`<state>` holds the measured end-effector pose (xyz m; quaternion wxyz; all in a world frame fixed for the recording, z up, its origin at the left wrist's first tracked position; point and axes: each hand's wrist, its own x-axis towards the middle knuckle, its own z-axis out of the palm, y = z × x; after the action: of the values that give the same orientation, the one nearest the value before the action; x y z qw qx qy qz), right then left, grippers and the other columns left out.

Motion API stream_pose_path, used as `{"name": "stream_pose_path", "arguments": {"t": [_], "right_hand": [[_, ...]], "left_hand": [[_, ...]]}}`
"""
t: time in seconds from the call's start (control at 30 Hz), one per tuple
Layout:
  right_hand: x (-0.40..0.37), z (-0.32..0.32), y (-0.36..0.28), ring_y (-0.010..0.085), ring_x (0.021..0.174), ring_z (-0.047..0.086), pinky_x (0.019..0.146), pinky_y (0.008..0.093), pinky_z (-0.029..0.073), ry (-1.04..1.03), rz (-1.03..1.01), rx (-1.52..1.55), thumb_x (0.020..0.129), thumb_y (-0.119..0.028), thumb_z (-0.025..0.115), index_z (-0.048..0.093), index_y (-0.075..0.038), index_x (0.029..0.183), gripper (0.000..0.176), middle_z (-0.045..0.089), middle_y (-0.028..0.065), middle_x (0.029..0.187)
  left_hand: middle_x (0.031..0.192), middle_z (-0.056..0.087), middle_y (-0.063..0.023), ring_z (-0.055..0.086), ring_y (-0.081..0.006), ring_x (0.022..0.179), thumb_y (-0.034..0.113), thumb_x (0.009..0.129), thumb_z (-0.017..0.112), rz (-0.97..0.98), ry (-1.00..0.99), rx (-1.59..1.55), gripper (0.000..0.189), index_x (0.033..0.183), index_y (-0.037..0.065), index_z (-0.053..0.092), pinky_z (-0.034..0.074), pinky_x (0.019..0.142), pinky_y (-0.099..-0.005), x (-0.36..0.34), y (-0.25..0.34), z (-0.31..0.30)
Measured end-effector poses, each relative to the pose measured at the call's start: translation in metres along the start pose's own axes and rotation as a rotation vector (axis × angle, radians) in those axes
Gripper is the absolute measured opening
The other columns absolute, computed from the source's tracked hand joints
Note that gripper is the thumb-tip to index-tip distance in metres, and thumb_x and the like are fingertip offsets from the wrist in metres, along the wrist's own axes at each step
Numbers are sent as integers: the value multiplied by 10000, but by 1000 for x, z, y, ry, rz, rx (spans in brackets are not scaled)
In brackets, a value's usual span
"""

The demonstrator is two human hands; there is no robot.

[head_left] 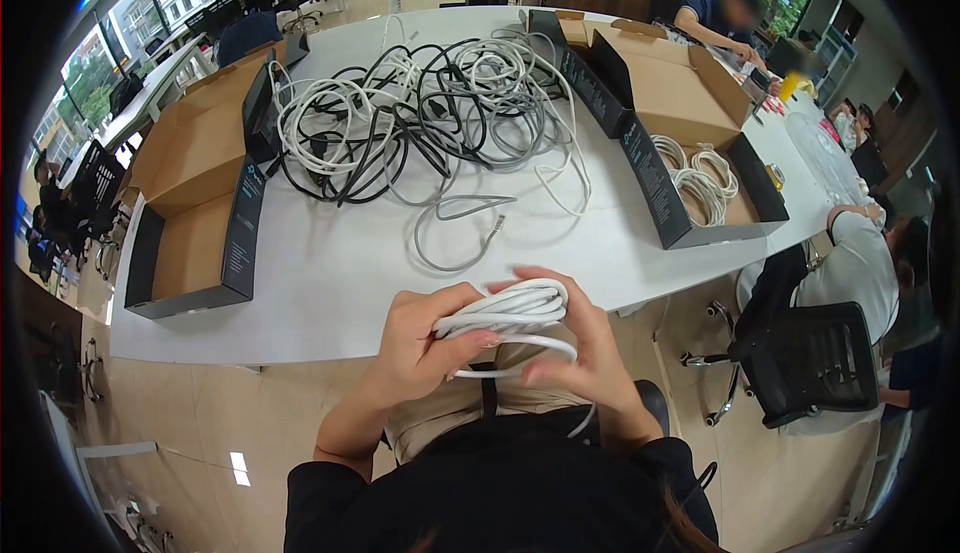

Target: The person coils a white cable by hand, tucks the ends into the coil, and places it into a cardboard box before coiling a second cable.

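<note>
At the near edge of the white table (320, 303), our left hand (415, 341) grasps a coiled white cable (522, 305); our right hand (592, 355) curves around its other end, whether gripping we cannot tell.

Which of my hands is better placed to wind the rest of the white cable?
Your right hand, probably: it looks open, with the tail hanging just below it, while your left hand grips the coil.

No readable text anywhere.
</note>
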<state>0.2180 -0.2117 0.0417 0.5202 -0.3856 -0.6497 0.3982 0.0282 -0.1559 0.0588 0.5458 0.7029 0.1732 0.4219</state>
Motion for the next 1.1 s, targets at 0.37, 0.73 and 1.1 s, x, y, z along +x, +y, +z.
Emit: {"name": "stream_pose_path", "arguments": {"t": [0.37, 0.73, 1.1], "right_hand": [[-23, 18, 24, 97, 502, 507, 477, 233, 421, 425, -195, 315, 730, -622, 593, 544, 108, 873, 745, 553, 69, 609], [-39, 1, -1, 60, 372, 403, 386, 216, 383, 290, -72, 579, 819, -249, 611, 593, 123, 895, 380, 494, 28, 500], [-62, -12, -49, 78, 282, 317, 316, 215, 229, 689, -114, 176, 843, -291, 526, 412, -70, 469, 449, 329, -22, 340]], "left_hand": [[375, 338, 38, 313, -46, 311, 432, 900, 485, 41, -59, -808, 498, 675, -12, 506, 307, 385, -210, -2, -39, 39], [521, 472, -33, 456, -95, 414, 552, 885, 398, 76, -138, -745, 643, 994, -73, 503, 444, 534, -267, -7, -50, 62], [782, 581, -80, 564, -101, 696, 508, 868, 491, 132, -127, -384, 653, 1150, -79, 444, 445, 635, -221, 14, -21, 101]]}}
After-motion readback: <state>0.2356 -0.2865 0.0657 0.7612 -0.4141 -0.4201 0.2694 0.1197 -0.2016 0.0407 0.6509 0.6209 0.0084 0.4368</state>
